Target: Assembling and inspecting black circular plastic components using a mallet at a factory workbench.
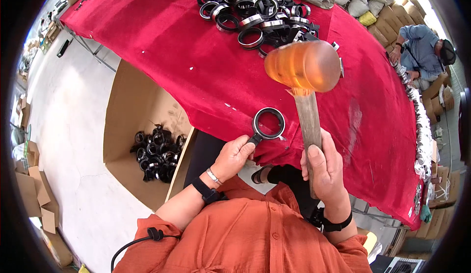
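My left hand [234, 157] is closed on the short black handle of a round ring-shaped part [268, 123], which has a black rim with a silvery inner band. The ring lies at the near edge of the red cloth. In my right hand [324, 167] is a mallet [308, 116], gripped by its wooden handle. Its translucent amber head is raised above the cloth, up and to the right of the ring. Beyond the mallet, a pile of similar black and silver rings [251, 20] sits at the far side of the table.
A red cloth [211, 89] covers the table. On the floor to my left stands an open cardboard box [125, 111] with several rings [158, 152] inside. At the far right a person [423, 52] in a blue shirt bends over the table edge. Stacked cartons [392, 22] stand behind.
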### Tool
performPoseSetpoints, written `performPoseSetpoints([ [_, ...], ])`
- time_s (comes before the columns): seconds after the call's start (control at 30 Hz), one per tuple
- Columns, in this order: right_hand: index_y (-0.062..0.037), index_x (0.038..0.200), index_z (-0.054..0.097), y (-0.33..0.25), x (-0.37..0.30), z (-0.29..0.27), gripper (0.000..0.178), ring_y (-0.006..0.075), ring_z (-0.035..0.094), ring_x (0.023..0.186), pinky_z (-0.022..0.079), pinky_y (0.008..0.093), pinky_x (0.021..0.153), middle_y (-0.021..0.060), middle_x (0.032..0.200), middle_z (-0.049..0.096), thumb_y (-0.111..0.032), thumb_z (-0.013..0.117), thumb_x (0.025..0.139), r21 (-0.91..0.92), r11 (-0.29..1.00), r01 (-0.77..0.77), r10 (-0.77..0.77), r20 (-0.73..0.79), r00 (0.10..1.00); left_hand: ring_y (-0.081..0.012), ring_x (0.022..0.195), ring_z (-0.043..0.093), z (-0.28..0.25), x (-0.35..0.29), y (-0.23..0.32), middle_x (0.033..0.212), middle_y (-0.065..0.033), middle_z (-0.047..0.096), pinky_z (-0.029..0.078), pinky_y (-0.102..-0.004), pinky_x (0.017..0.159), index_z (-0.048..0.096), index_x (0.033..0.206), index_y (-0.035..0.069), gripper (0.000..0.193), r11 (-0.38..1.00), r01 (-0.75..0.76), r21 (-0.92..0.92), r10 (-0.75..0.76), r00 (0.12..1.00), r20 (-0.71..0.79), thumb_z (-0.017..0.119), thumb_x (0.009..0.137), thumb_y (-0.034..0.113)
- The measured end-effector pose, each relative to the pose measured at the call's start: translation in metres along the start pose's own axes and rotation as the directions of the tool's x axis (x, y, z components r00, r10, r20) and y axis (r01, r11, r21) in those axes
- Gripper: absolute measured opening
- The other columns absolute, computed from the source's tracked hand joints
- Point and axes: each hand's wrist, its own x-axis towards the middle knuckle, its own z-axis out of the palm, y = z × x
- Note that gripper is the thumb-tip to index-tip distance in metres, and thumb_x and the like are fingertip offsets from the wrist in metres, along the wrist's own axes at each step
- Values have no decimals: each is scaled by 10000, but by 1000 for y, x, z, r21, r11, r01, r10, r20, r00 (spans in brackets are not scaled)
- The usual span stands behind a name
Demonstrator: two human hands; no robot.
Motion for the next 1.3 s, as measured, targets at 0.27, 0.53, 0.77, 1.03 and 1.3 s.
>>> performPoseSetpoints([
  [0.27, -56, 1149, 519, -4, 25, -26, 338, 69, 470, 493, 405, 223, 424, 3, 651, 499, -330, 446, 966, -147, 886, -440, 456, 105, 884, -253, 608, 586, -3, 4, 2, 639, -103, 577, 446, -339, 576, 498, 750, 30, 347, 998, -54, -34, 52, 997, -53, 483, 949, 314],
  [0.53, -50, 1011, 526, 31, 26, -26, 264, 84, 484, 490, 407, 240, 433, 11, 621, 495, -305, 477, 963, -159, 856, -491, 509, 100, 855, -174, 639, 579, -5, 8, 4, 664, -60, 580, 447, -305, 603, 525, 774, 37, 358, 998, -57, -22, 58, 997, 45, 474, 961, 338],
  [0.77, -12, 1095, 513, 0, 14, -41, 321, 62, 472, 491, 371, 205, 415, 9, 648, 506, -301, 450, 970, 137, 977, -162, 172, -60, 983, -186, 617, 567, -10, 11, 3, 655, -71, 581, 443, -301, 590, 520, 770, 37, 345, 999, -49, -2, 49, 997, 54, 483, 958, 325],
  [1.03, -47, 982, 518, 34, 3, -43, 269, 72, 470, 495, 386, 222, 427, 7, 636, 491, -309, 456, 972, 150, 898, -414, 417, 15, 909, -126, 684, 552, -15, 12, 2, 705, -26, 589, 439, -275, 649, 548, 805, 46, 347, 999, -19, -40, 23, 995, 101, 471, 968, 342],
  [1.3, -32, 1040, 500, 65, -40, -39, 411, 114, 469, 469, 395, 241, 421, 46, 648, 506, -430, 424, 967, 436, 723, -536, 512, 182, 840, -124, 689, 559, -9, 15, 1, 715, -28, 587, 453, -278, 660, 551, 810, 32, 322, 992, -39, -116, 51, 993, 106, 463, 977, 293],
])
